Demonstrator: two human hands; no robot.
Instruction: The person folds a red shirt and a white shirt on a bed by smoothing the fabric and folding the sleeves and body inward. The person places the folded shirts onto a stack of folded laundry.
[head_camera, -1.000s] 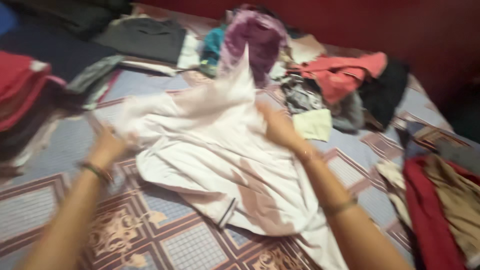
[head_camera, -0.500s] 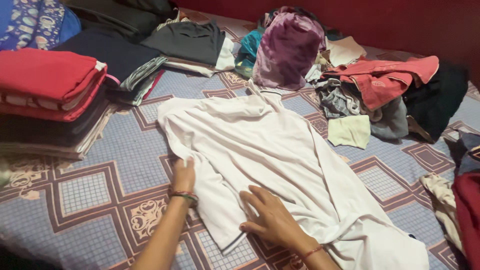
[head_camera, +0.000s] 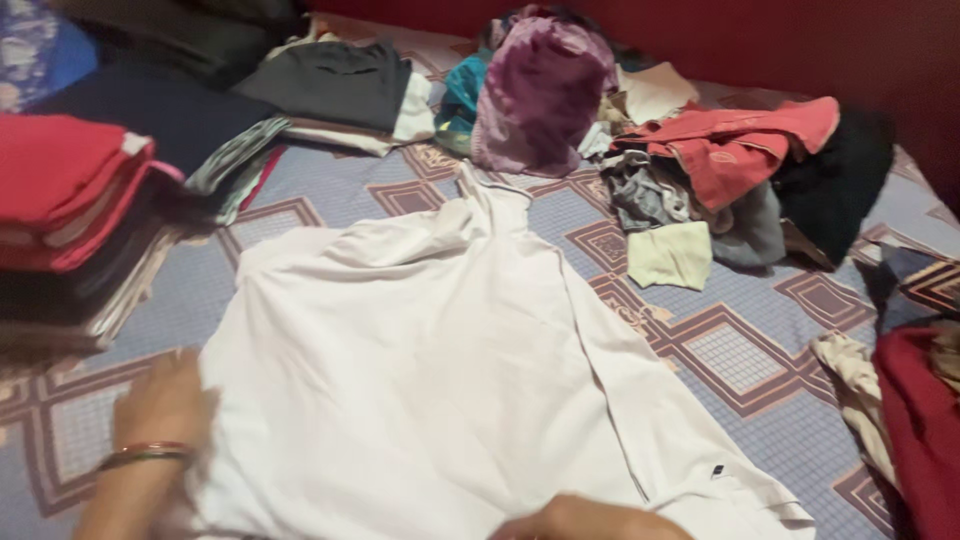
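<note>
A large white garment (head_camera: 430, 380) lies spread flat on the patterned bed cover (head_camera: 740, 350), its collar pointing away from me. My left hand (head_camera: 160, 405), with bangles on the wrist, is at the garment's left edge, and its fingers seem to grip the cloth there. Only the top of my right hand (head_camera: 585, 520) shows at the bottom edge of the view, resting on the garment's lower part. Its fingers are cut off by the frame.
A stack of folded red and dark clothes (head_camera: 70, 190) stands at the left, with dark folded pieces (head_camera: 330, 85) behind it. An unfolded heap with a purple garment (head_camera: 540, 90), a coral one (head_camera: 740, 150) and a pale green cloth (head_camera: 672, 255) lies at the back. Dark red cloth (head_camera: 925, 430) lies at the right.
The white garment has been pulled wider to the left and lies flatter. My left hand moved left with its edge. My right hand slid down to the bottom of the view.
</note>
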